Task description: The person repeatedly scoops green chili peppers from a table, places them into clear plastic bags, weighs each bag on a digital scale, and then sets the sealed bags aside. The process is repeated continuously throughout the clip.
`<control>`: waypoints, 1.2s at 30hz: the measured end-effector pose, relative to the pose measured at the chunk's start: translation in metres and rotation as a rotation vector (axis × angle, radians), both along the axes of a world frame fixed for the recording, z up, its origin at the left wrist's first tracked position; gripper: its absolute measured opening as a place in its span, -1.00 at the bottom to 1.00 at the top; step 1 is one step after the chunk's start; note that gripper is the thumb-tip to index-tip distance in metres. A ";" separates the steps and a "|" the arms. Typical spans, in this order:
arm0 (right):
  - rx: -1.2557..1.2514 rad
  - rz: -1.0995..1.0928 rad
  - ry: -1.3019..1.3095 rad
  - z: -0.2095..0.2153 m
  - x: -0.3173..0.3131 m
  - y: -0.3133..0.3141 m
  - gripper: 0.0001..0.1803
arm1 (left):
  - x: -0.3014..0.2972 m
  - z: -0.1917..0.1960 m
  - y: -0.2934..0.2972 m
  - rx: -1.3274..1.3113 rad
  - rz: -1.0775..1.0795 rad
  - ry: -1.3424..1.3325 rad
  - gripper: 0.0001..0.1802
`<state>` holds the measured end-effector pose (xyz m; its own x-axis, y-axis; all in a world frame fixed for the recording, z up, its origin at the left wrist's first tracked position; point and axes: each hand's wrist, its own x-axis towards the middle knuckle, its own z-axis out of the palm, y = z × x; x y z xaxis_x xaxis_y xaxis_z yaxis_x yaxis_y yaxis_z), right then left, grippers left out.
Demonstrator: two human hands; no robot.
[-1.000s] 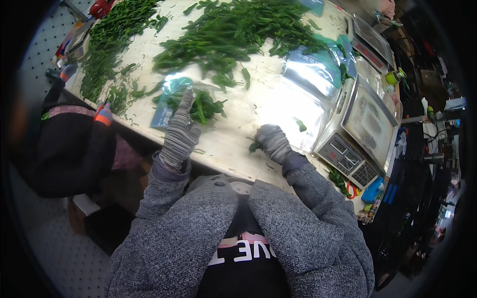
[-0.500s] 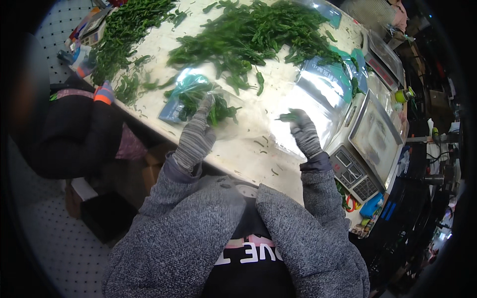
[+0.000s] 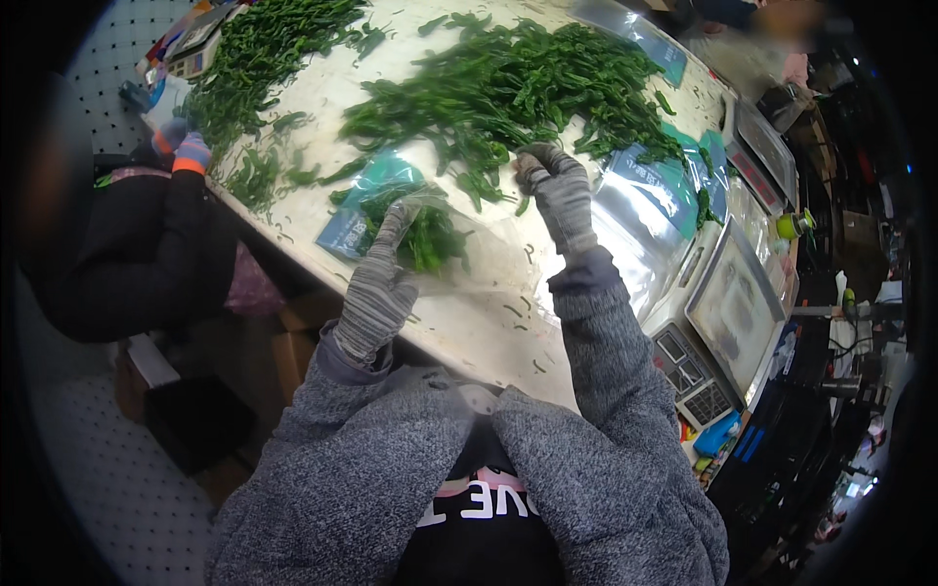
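Observation:
My left hand (image 3: 379,298), in a grey striped knit glove, grips the edge of a clear plastic bag (image 3: 342,230) with blue and teal print. Green chili peppers (image 3: 430,242) lie inside the bag, bunched towards its mouth. My right hand (image 3: 559,190), gloved alike, is at the near edge of a large heap of green chili peppers (image 3: 518,83). Its fingers are curled and pressed together; what lies between them, if anything, is hidden.
Flat printed bags (image 3: 630,200) lie right of my right hand, beside a digital scale (image 3: 733,293). A second scale (image 3: 757,146) stands farther back. On the left, a co-worker's gloved hands (image 3: 184,146) are near another pepper heap (image 3: 259,73). Pepper scraps dot the white tabletop (image 3: 469,327).
My right hand has moved up and left from above the flat bags to the pepper heap; the pepper seen in it earlier no longer shows. My left hand stays at the bag.

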<state>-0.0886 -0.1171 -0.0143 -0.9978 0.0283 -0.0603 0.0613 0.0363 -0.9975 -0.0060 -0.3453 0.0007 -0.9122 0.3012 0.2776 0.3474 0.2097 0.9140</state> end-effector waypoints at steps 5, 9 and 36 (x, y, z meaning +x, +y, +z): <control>1.186 0.185 -0.145 -0.070 -0.044 -0.032 -0.01 | -0.002 -0.002 -0.003 -0.072 0.012 -0.052 -0.20; 1.295 0.098 -0.297 -0.087 -0.064 -0.057 -0.11 | -0.002 0.003 -0.005 -0.092 0.037 -0.074 -0.22; 0.665 0.210 0.426 0.037 0.039 -0.044 -0.35 | -0.021 -0.001 -0.023 0.020 0.053 -0.329 -0.22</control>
<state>-0.0493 -0.1610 0.0223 -0.9200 -0.2653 0.2886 -0.3918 0.5976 -0.6995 -0.0272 -0.3680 -0.0002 -0.9681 0.2489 -0.0291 0.0221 0.2003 0.9795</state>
